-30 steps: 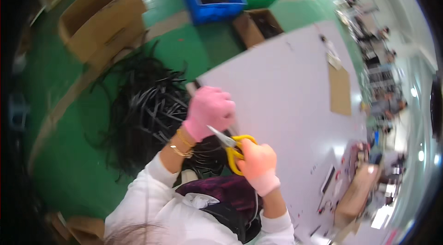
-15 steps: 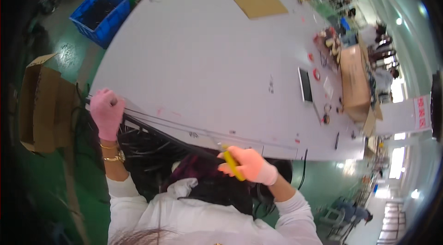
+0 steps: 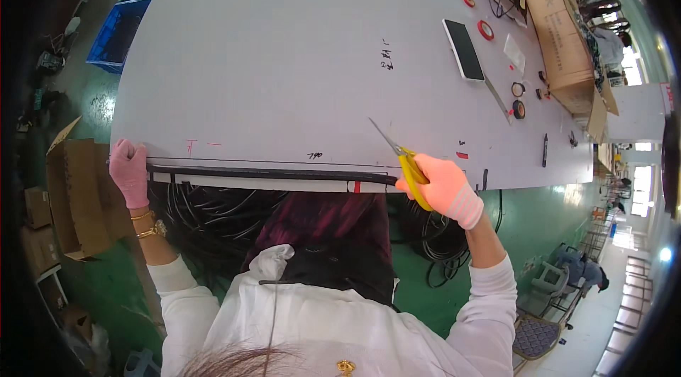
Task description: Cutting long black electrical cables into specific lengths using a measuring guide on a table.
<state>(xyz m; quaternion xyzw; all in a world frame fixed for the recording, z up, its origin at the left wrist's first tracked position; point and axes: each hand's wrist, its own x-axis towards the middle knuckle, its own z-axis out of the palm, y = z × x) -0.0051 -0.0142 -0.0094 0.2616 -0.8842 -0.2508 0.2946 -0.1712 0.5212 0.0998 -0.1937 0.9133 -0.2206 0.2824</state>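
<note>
A long black tube [image 3: 269, 173] lies stretched along the near edge of the white table [image 3: 269, 72], beside drawn lines. At its left end, my left hand [image 3: 130, 173] in a pink glove is closed round it by the table's corner. My right hand [image 3: 445, 191], in an orange-pink glove, grips yellow-handled scissors [image 3: 411, 168] and pinches the tube's right end with its fingers. The scissors' narrow blades look closed and point up and left over the tabletop, clear of the tube.
Coils of black tube [image 3: 206, 217] hang or lie below the near edge. A phone [image 3: 463, 49], tape rolls [image 3: 485, 29], a steel ruler [image 3: 498, 99] and a marker [image 3: 545, 150] lie at right, by a cardboard box [image 3: 560, 36]. Left stand a blue crate [image 3: 106, 47] and an open carton [image 3: 71, 192].
My right hand has moved right and up with the scissors and tube end. The tube, slanting off the edge before, now runs straight along it. My view has tilted nearer.
</note>
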